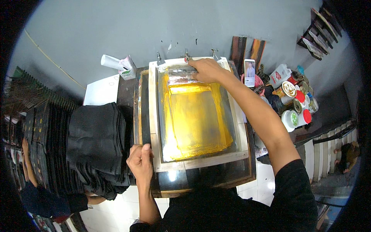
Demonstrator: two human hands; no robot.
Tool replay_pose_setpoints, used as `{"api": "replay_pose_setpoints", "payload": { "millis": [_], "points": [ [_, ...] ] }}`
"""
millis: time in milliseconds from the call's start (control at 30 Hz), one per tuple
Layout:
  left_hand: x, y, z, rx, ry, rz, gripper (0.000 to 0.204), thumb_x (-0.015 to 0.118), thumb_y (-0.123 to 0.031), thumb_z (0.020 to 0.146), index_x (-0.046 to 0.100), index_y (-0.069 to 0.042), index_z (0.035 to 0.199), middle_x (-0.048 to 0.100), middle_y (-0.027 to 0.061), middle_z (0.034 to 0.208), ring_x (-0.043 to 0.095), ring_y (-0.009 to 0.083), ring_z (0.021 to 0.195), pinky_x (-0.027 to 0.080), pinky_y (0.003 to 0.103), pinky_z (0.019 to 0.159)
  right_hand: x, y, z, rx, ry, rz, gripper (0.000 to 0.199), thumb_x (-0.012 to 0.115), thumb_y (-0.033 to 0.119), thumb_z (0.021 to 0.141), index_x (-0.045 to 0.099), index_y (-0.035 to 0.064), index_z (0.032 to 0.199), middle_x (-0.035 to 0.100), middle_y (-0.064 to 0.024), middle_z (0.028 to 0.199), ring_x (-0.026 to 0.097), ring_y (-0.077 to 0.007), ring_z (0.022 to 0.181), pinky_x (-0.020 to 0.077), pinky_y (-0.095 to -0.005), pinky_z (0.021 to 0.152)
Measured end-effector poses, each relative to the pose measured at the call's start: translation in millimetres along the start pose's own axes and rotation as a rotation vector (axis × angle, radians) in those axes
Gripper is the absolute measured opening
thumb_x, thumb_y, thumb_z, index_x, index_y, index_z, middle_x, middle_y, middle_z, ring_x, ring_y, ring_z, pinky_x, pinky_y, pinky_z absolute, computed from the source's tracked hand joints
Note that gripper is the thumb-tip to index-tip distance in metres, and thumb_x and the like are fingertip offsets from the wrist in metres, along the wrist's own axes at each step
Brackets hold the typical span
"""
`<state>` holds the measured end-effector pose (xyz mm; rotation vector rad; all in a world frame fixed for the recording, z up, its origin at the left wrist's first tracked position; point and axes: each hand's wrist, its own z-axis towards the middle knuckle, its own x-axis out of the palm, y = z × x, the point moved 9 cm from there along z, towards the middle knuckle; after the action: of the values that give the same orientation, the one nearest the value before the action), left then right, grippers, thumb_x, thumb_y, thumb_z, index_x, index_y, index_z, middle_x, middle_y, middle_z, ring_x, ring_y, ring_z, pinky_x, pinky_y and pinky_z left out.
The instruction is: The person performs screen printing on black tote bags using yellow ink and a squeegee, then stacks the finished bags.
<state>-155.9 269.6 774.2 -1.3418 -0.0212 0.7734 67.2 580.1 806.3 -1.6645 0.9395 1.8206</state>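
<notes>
A screen-printing screen (239, 145) with a pale wooden frame lies on a dark table in front of me, its mesh smeared with yellow ink (193, 116). At the far end of the mesh my right hand (206, 70) is closed over the right part of a squeegee (178, 74), a wide bar streaked grey and white. Its fingertips are partly hidden. My left hand (140, 162) is closed in a fist beside the frame's near left corner, thumb upward. What its curled fingers hold, if anything, cannot be seen.
Black fabric pieces (94, 135) are stacked at left. Metal clamps (187, 54) line the frame's far edge. A phone (250, 71) stands at right near jars and tubs (295, 118). Another person's arm (29, 162) shows far left; someone (348, 156) is far right.
</notes>
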Motion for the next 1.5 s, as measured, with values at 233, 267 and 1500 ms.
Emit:
{"api": "replay_pose_setpoints", "payload": {
  "millis": [233,267,1500],
  "points": [
    [76.5,-56.2,84.0,0.252,0.156,0.087,0.019,0.071,-0.016,0.094,0.071,-0.001,0.105,0.07,0.0164,0.11,0.063,0.0325,0.113,0.046,0.042,0.101,19.1,-8.9,-8.1,0.056,-0.108,-0.027,0.037,0.07,0.03,0.088,0.06,0.0034,0.112,0.071,-0.0183,0.107,0.067,-0.039,0.102,0.0522,-0.0509,0.085],
    [87.1,-62.4,100.5,0.341,0.141,0.121,0.021,0.072,-0.016,0.093,0.07,-0.002,0.108,0.07,0.0163,0.112,0.061,0.034,0.117,0.043,0.043,0.104,19.5,-2.6,-9.3,0.054,-0.118,-0.036,0.035,0.071,0.03,0.088,0.06,0.0037,0.109,0.071,-0.0174,0.105,0.067,-0.0384,0.101,0.0523,-0.0507,0.085],
    [26.7,-12.4,-82.2,0.618,0.136,0.661,0.114,0.085,-0.062,0.069,0.034,-0.006,0.156,0.029,0.0207,0.165,0.014,0.0428,0.155,0.005,0.062,0.122,29.1,153.4,-269.9,-0.181,-0.529,0.001,0.022,0.063,0.017,0.082,0.064,0.0072,0.102,0.064,-0.0074,0.097,0.065,-0.024,0.09,0.0515,-0.0397,0.08]
  ]
}}
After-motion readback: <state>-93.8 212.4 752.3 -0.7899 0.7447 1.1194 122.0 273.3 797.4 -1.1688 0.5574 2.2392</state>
